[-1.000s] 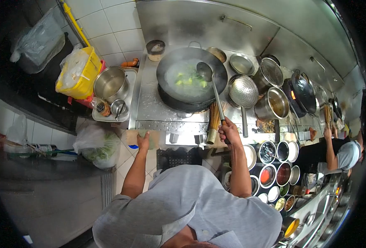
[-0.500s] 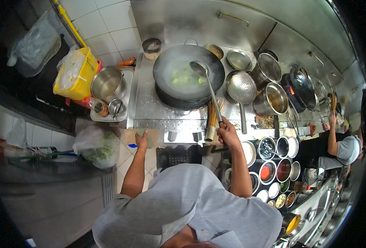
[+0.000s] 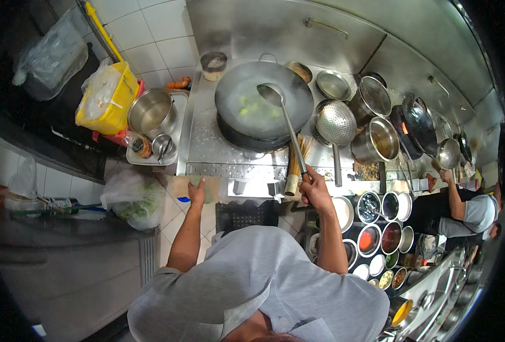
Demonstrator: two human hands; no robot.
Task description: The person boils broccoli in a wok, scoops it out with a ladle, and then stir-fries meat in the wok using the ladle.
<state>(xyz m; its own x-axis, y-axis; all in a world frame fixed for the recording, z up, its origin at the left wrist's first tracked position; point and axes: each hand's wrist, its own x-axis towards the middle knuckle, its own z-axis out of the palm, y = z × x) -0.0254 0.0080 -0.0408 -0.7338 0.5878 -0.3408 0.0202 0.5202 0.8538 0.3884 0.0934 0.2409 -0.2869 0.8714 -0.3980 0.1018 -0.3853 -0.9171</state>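
One right grip [image 3: 316, 192], clamped around the handle of a ladle [image 3: 291, 131]; ladle bowl over the inside of the wok [image 3: 224, 102], contact with the liquid not determinable. Left grip [image 3: 197, 192] at a brown panel [image 3: 178, 188], thumb and fingers somewhat apart; hold on the panel not determinable.

Containers, near to far. Right of the grey shirt [image 3: 252, 268]: rows of round containers [image 3: 345, 212], with dark contents [image 3: 370, 208], orange-red contents [image 3: 367, 240] and dark red sauce [image 3: 391, 238] among the fillings. Left of the panel: plastic bag [image 3: 135, 199] with leafy greens inside. On the tray [image 3: 180, 114] beyond: small pot [image 3: 169, 153] with a utensil inside, bottle [image 3: 141, 146] and larger pot [image 3: 149, 108]. Left of the tray: yellow basket [image 3: 95, 121] with pale, plastic-wrapped contents. At centre: wok, with green pieces [image 3: 252, 108] in cloudy liquid, under steam. Right of the wok: perforated strainer [image 3: 336, 122], handle toward the shirt; next in line, steel pot [image 3: 367, 143] with brownish liquid.

Surface and room. Floor [image 3: 172, 222] of pale tile. Counter [image 3: 201, 137] of metal, spotted with droplets; brush [image 3: 293, 182] near the wok, bristles away from the shirt. Behind: steel backsplash [image 3: 252, 28], tiled wall [image 3: 167, 23] at left. Far right: co-worker [image 3: 466, 211], one arm extended toward further cookware.
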